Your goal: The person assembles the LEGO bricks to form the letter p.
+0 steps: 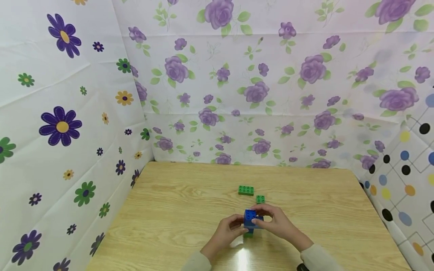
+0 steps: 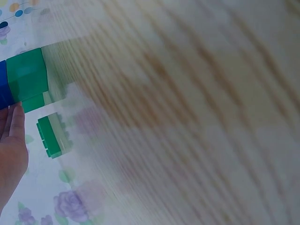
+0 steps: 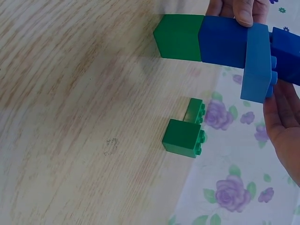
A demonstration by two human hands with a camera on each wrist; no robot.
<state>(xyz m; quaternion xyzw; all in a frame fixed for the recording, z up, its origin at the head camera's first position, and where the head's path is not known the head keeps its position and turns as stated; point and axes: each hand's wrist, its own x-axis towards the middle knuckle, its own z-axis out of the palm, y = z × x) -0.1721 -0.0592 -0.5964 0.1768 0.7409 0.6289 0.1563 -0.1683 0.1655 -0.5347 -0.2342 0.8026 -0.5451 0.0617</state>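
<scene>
A short tower of toy building blocks stands on the table between my two hands. Its bottom is a green block [image 3: 180, 37], and a dark blue block [image 3: 222, 42] sits on that. Above comes a wider light blue brick [image 3: 257, 63], studs upward and overhanging one side. The upper dark blue block [image 1: 250, 214] tops it. My left hand [image 1: 228, 230] grips the tower from the left, its thumb on the lower dark blue block near the light blue brick. From the right, my right hand [image 1: 278, 224] pinches the upper dark blue block between thumb and fingers.
Behind the tower lie two loose green blocks: a small one [image 1: 260, 198] and a longer low one [image 1: 246, 191]. They sit on the wood-patterned tabletop [image 1: 162, 210]. Flowered cloth [image 1: 210, 143] hangs along the back edge, with patterned sheets at both sides.
</scene>
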